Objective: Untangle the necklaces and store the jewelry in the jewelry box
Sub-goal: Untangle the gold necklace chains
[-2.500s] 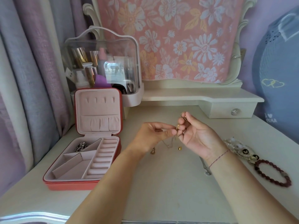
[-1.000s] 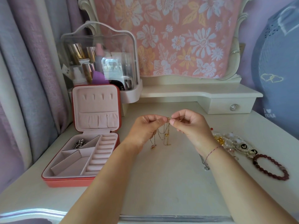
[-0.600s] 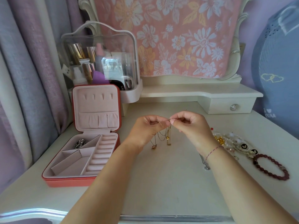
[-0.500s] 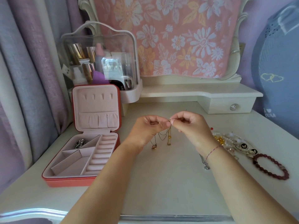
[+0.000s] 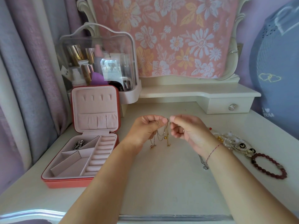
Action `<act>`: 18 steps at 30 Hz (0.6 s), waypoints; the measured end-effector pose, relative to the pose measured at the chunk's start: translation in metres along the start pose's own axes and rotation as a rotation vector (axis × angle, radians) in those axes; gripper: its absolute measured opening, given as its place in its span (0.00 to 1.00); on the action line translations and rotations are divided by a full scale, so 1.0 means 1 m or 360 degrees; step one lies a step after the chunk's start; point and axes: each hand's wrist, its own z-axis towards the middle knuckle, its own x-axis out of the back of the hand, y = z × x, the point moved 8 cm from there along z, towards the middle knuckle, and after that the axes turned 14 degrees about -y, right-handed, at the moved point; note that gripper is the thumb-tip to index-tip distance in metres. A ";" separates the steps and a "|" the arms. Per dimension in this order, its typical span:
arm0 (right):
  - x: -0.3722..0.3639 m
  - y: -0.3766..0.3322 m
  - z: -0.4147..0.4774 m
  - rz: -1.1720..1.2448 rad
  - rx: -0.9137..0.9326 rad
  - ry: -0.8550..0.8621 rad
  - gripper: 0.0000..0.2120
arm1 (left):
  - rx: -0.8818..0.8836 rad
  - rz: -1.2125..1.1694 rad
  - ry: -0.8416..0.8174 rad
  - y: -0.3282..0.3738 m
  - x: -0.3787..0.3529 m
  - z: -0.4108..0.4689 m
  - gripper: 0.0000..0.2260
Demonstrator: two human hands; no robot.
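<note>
The left hand (image 5: 144,129) and right hand (image 5: 190,130) pinch the tangled necklaces (image 5: 165,137). Hard pulling could tighten knots or snap chains.

Open bench (image 5: 161,188) between jewelry box (image 5: 68,182) at left and bracelets (image 5: 237,143) at right; upright box lid (image 5: 95,109) and cosmetics case (image 5: 100,62) block rear-left.

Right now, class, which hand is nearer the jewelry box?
Left. The left hand is just right of the box; the right hand is farther right, both pinching the necklaces.
</note>
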 end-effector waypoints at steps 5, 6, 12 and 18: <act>-0.002 0.003 0.001 0.0060 -0.0008 -0.0055 0.03 | -0.0004 0.0067 -0.0037 -0.001 -0.002 0.001 0.08; -0.002 0.004 0.001 0.0093 -0.0005 -0.0063 0.03 | -0.0004 0.0067 -0.0038 -0.001 -0.002 0.000 0.07; 0.000 0.004 -0.001 0.0180 -0.0012 -0.0029 0.05 | -0.0078 0.0115 -0.0059 0.006 -0.009 -0.003 0.06; 0.005 0.004 0.001 0.0128 -0.0025 0.0048 0.08 | -0.0025 0.0101 0.0056 0.000 0.002 -0.001 0.04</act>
